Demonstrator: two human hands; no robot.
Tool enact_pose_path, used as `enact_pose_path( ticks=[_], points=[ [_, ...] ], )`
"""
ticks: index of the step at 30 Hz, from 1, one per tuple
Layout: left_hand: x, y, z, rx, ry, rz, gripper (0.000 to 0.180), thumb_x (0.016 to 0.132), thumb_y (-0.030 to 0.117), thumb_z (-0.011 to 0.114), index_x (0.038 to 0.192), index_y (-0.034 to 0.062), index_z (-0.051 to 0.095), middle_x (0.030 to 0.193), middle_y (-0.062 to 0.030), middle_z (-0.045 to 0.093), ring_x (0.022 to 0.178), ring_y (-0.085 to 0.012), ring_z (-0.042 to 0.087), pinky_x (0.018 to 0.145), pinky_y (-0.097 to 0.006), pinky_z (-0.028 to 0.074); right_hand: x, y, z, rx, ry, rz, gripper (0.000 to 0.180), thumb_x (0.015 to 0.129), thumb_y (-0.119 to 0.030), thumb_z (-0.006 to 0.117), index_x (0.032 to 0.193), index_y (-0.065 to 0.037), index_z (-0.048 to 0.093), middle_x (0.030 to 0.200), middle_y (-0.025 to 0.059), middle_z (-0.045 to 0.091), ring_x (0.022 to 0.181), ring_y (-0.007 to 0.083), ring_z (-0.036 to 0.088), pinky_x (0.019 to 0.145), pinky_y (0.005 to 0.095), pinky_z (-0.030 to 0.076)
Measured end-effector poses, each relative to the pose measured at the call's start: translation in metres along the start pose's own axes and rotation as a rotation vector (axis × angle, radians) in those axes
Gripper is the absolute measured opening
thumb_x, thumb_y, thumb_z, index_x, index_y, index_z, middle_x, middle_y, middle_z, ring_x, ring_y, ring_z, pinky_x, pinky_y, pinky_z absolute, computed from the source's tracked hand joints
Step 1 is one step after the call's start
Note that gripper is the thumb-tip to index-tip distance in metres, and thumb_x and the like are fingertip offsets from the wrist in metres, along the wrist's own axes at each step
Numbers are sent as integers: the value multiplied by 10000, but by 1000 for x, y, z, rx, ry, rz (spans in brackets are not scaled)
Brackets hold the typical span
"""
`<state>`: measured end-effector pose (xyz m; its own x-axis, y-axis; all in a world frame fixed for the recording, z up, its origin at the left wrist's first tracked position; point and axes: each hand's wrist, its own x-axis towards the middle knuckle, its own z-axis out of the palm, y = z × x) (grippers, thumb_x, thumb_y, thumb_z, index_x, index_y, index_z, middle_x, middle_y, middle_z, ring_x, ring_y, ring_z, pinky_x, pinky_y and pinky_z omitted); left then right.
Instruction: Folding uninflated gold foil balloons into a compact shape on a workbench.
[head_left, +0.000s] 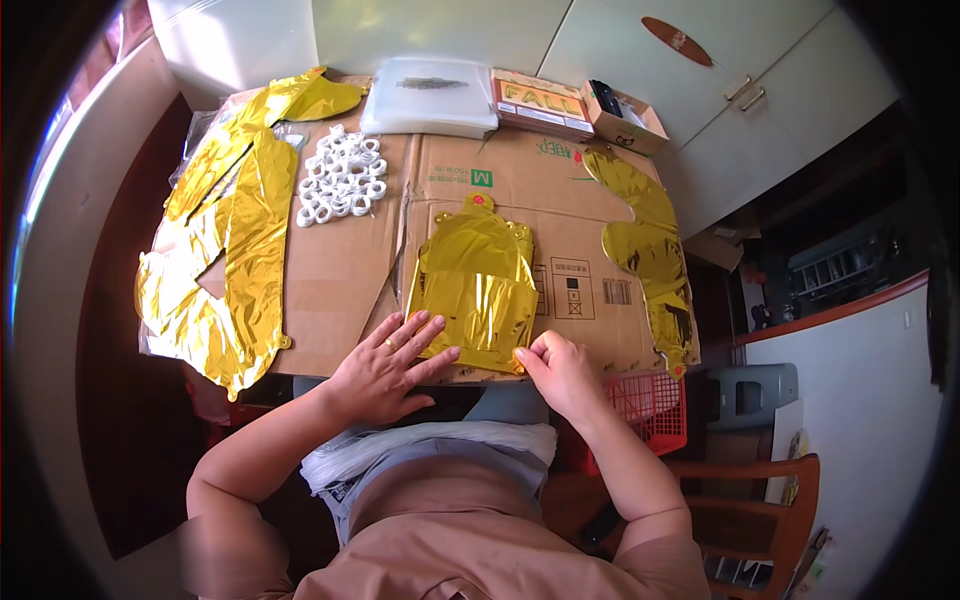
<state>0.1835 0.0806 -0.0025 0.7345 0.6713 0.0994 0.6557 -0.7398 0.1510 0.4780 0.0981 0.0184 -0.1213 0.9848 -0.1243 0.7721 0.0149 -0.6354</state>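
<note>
A folded gold foil balloon [478, 285] lies flat on the cardboard in front of me, with a small red-marked tab at its top end. My left hand [385, 368] rests with fingers spread on its lower left edge; a ring shows on one finger. At its lower right corner, my right hand [560, 372] pinches the foil between thumb and bent forefinger.
Flat gold foil balloons [255, 250] lie at the left, and another gold balloon [648, 250] at the right edge. White ribbon coils [343, 175] sit on the cardboard sheet [345, 265]. Behind are a stack of clear bags [428, 100], a flat box [542, 105] and a small open carton [640, 130].
</note>
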Motion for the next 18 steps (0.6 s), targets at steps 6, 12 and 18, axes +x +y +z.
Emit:
enact_pose_path(
  ticks=[6,12,18],
  points=[
    [-1,2,-1,-13,-10,-14,798,892,542,617,1553,184,351,1618,-169,274,1505,-366,237,1221,-529,171,15,5,1,265,-12,43,262,898,-242,734,895,9,659,691,105,676,594,168,633,577,340,504],
    [6,9,-11,-41,44,-47,820,871,534,640,1543,152,367,1602,-193,294,1488,-409,253,1209,-559,171,63,7,-21,446,-223,139,269,896,-250,749,897,7,669,724,29,638,555,94,544,494,274,448],
    [40,39,-10,-109,231,-214,793,911,518,590,1528,72,369,1586,-244,290,1477,-441,247,1196,-567,172,92,0,-34,524,-370,206,198,887,-189,749,866,-6,676,701,10,620,457,71,476,436,247,386]
  ],
)
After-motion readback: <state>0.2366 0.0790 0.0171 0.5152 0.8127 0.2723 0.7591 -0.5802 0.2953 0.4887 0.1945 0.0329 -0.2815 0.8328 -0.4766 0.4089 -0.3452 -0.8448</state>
